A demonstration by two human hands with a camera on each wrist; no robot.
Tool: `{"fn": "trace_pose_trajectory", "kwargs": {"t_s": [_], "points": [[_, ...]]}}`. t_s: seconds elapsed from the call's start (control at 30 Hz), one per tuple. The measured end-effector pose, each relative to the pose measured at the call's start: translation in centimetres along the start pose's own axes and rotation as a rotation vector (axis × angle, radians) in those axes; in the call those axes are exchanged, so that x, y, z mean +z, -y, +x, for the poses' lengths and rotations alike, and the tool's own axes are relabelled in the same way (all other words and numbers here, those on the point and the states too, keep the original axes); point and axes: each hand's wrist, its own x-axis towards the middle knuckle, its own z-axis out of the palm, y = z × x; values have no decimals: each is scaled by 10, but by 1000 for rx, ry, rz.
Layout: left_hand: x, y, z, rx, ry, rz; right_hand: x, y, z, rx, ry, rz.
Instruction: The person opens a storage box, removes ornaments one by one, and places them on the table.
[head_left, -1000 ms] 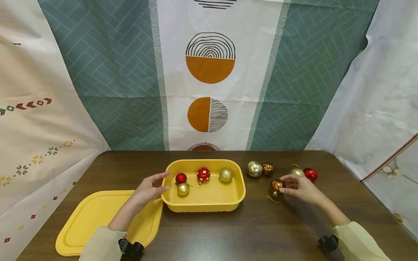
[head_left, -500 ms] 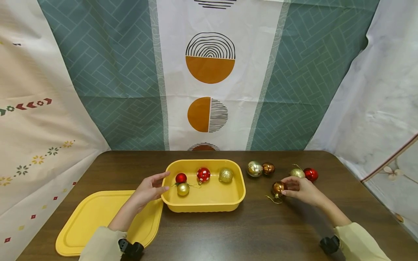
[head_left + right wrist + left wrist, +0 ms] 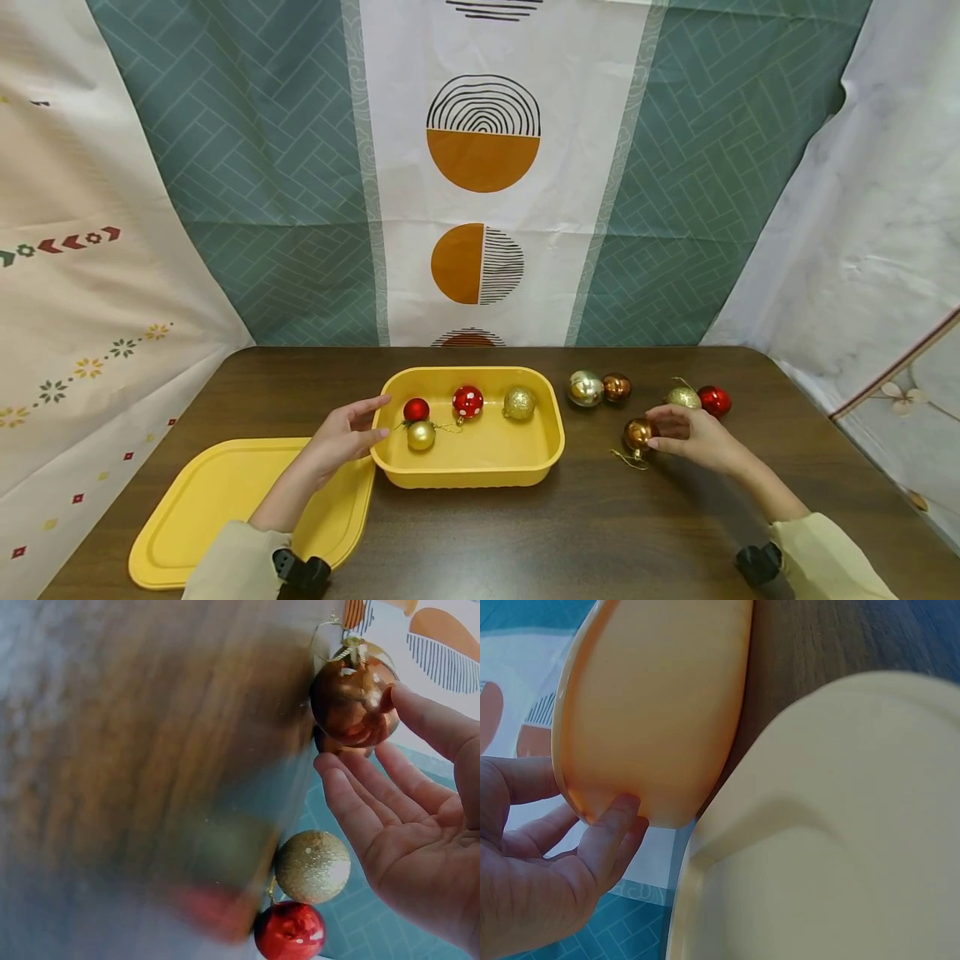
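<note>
In the head view my left hand (image 3: 341,435) touches the left end of a yellow plastic box (image 3: 468,479), its fingers fairly straight; the left wrist view has these fingers (image 3: 613,825) against the box's outer wall (image 3: 656,712). Inside the box lie a red bauble (image 3: 416,409), a polka-dot red bauble (image 3: 467,402), a smooth gold bauble (image 3: 421,435) and a glittery gold bauble (image 3: 518,403). My right hand (image 3: 693,435) rests beside a shiny brown bauble (image 3: 638,434) on the table. Its thumb (image 3: 431,720) touches this brown bauble (image 3: 354,697) lightly, the other fingers relaxed and spread.
A yellow lid (image 3: 225,500) lies left of the box, close against it. Behind the brown bauble sit a pale gold bauble (image 3: 585,388) and a smaller brown bauble (image 3: 617,387). Beyond my right hand are a glittery gold bauble (image 3: 683,397) and a red bauble (image 3: 713,401).
My right hand has shifted slightly right and toward me, and more of the brown bauble shows beside its fingertips. The left hand and the box have stayed put.
</note>
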Motion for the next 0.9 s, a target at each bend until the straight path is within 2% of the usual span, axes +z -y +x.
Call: {"fn": "trace_pose_trajectory", "kwargs": {"t_s": [0.43, 0.63, 0.9], "points": [[-1, 0, 2, 1, 6, 1, -7, 16, -1, -29, 14, -17], [-1, -1, 0, -2, 7, 3, -4, 35, 3, -44, -3, -32], [-1, -1, 0, 4, 11, 5, 17, 69, 25, -87, 28, 98]]}}
